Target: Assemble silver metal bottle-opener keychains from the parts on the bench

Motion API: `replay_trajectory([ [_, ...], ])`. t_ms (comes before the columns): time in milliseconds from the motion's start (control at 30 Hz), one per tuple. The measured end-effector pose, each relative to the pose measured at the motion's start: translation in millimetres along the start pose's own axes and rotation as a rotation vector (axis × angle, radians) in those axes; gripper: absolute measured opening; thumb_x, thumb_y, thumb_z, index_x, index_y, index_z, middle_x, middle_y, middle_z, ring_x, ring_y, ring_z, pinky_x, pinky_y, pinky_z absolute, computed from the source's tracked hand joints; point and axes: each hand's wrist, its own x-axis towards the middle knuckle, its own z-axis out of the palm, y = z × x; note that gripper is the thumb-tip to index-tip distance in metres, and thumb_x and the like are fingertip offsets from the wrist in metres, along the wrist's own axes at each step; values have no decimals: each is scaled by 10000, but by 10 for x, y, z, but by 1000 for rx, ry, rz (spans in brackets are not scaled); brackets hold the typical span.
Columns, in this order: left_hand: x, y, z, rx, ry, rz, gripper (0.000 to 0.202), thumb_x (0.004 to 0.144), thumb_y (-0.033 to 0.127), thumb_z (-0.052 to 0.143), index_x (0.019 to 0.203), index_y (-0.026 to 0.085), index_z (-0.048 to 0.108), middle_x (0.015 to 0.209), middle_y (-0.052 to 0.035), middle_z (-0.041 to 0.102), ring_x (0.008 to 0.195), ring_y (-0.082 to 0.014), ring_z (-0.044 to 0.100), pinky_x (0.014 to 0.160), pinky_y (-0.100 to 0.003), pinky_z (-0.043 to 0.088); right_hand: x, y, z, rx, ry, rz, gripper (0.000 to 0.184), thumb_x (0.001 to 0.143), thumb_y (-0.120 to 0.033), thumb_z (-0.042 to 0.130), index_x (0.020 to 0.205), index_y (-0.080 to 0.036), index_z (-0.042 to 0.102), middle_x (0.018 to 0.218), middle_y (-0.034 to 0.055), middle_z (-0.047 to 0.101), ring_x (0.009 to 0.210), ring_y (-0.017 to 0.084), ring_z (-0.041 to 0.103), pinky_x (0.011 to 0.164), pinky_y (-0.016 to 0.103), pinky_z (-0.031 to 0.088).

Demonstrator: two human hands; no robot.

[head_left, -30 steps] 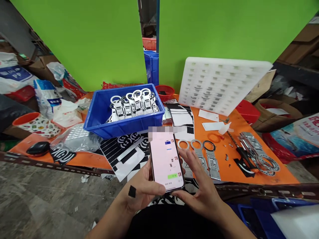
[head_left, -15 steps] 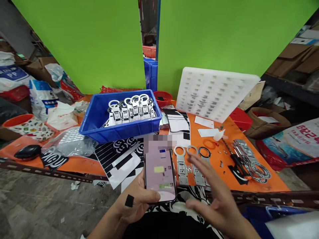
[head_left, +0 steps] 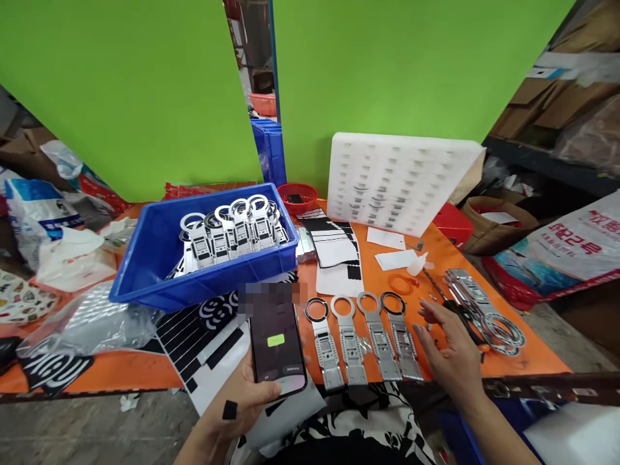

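Note:
My left hand (head_left: 247,394) is closed around a smartphone (head_left: 277,349), its thumb resting on the lower part of the screen. The screen is dimmed, with one yellow-green bubble in its middle. A black patch sits on that wrist. Over the table's right part, my right hand (head_left: 450,352) has its fingers apart and holds nothing. Just left of it, several flat metal pieces with ring ends (head_left: 352,349) lie side by side near the front edge. A screwdriver (head_left: 460,313) and a stack of similar metal pieces (head_left: 477,303) lie just beyond the right hand.
A blue bin (head_left: 203,284) holds several ring-ended pieces. Black-and-white sticker sheets (head_left: 334,242) lie behind the phone. A white slotted foam block (head_left: 402,181) leans at the back beside a red basket (head_left: 298,197). Plastic bags (head_left: 92,323) cover the left side of the orange table (head_left: 527,352).
My right hand has moved right and down, from above the ring-ended pieces to beside them. The phone screen has dimmed to one bubble. The view has shifted to the right.

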Motion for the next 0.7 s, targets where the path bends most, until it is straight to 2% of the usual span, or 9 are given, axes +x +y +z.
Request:
replay_trajectory([
  [133, 38, -31, -27, -40, 5, -37, 841, 554, 173, 883, 1327, 237, 560, 1077, -107, 742, 1010, -314, 687, 873, -371, 529, 31, 12, 22, -32, -29, 54, 367, 912, -359, 571, 1250, -217, 581, 1040, 103, 660, 863, 242, 655, 829, 439, 547],
  [333, 96, -27, -55, -41, 77, -123, 905, 566, 195, 884, 1382, 270, 498, 1088, -84, 740, 982, -297, 694, 847, -362, 547, 38, 92, 84, -114, -108, 80, 342, 943, -378, 511, 1230, -205, 582, 1130, 132, 652, 964, 253, 663, 851, 431, 559],
  [400, 114, -52, -75, -46, 93, -147, 899, 566, 210, 886, 1377, 256, 499, 1061, -94, 746, 941, -303, 706, 830, -381, 556, 46, 131, 107, -126, -143, 103, 357, 961, -378, 476, 1254, -195, 565, 1200, 147, 632, 1037, 256, 650, 883, 437, 556],
  [533, 136, -81, -85, -29, 145, -167, 854, 531, 214, 900, 1313, 261, 558, 1065, -86, 747, 982, -339, 696, 839, -414, 560, 69, 212, 139, -146, -261, 140, 412, 992, -390, 397, 1338, -196, 510, 1353, 151, 562, 1247, 277, 547, 1005, 495, 490],
  [700, 133, -41, -37, -13, 156, -160, 832, 546, 239, 897, 1307, 262, 564, 1146, -92, 726, 1094, -345, 656, 935, -419, 527, 61, 253, 149, -134, -340, 132, 475, 1001, -411, 361, 1421, -205, 442, 1432, 138, 505, 1340, 276, 461, 1086, 524, 412],
])
